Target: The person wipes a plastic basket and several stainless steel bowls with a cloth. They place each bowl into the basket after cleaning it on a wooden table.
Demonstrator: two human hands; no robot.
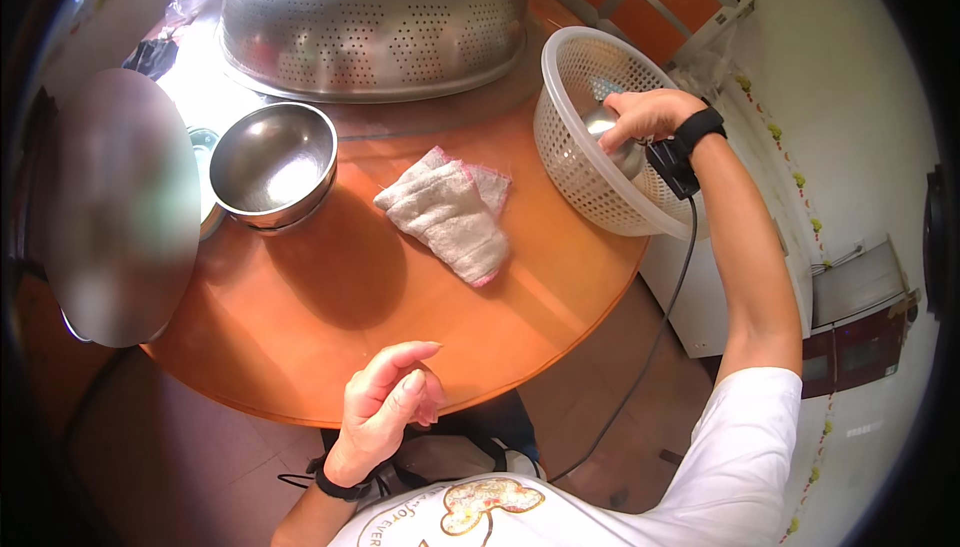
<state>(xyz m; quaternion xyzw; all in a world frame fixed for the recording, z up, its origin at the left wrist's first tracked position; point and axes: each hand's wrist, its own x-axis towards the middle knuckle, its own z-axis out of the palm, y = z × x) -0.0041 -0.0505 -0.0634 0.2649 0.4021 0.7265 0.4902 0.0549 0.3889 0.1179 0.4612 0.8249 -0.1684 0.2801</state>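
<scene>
My right hand (649,119) reaches into a white plastic basket (562,149) at the right of the table. Its thumb and fingers close on a shiny metal bowl (628,160), partly hidden by the hand and the basket wall. My left hand (394,400) hovers near the table's front edge, loosely curled and holding nothing. A folded pale cloth (454,217) with pink edging lies mid-table between the basket and an upright stainless steel bowl (274,160).
A large perforated steel colander (375,29) sits upside down at the back of the round orange table (442,337). Another bowl (206,164) shows behind the steel one, partly hidden by a blurred patch. A black cable (660,329) hangs from my right wrist device (673,166).
</scene>
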